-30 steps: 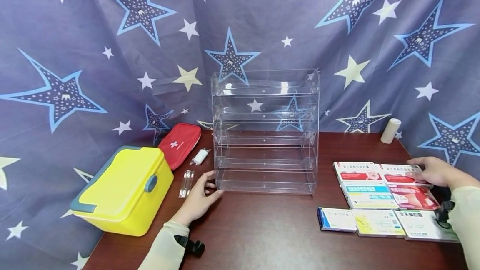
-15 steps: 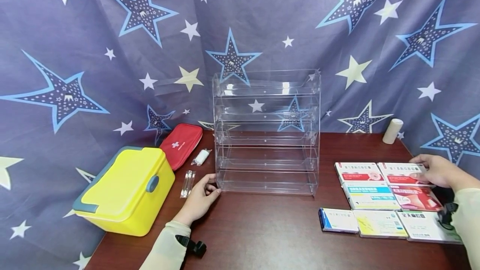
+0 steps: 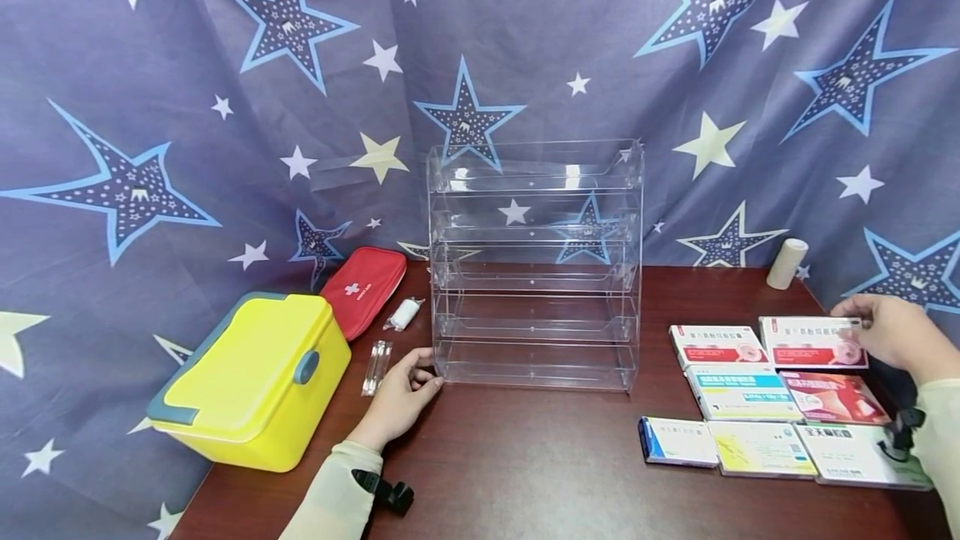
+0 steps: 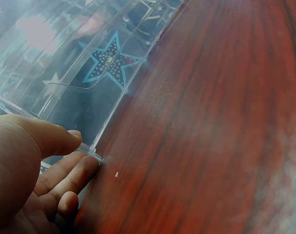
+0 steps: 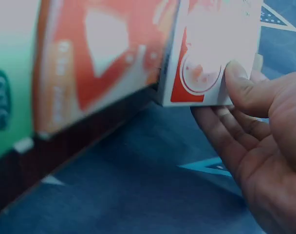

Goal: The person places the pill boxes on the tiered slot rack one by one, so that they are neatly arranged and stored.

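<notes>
A clear acrylic tiered rack [image 3: 534, 265] stands at the middle of the dark wooden table [image 3: 540, 465]. My left hand [image 3: 401, 394] holds its lower left corner [image 4: 92, 152], thumb on top and fingers beneath. My right hand [image 3: 885, 332] pinches a red and white medicine box [image 3: 812, 342] by its right end and holds it lifted, tilted, above the table; in the right wrist view the thumb presses the box [image 5: 211, 53]. Several other flat medicine boxes [image 3: 757, 415] lie in rows below it.
A yellow lidded case [image 3: 251, 377] sits at the left, with a red first-aid pouch [image 3: 360, 288], a small white roll [image 3: 403, 312] and a clear packet of swabs [image 3: 374, 367] beside it. A beige tape roll [image 3: 786, 262] stands at the back right. A star-printed cloth hangs behind.
My right hand has lifted the red and white box off the table from the back row. My left hand stays on the rack's corner.
</notes>
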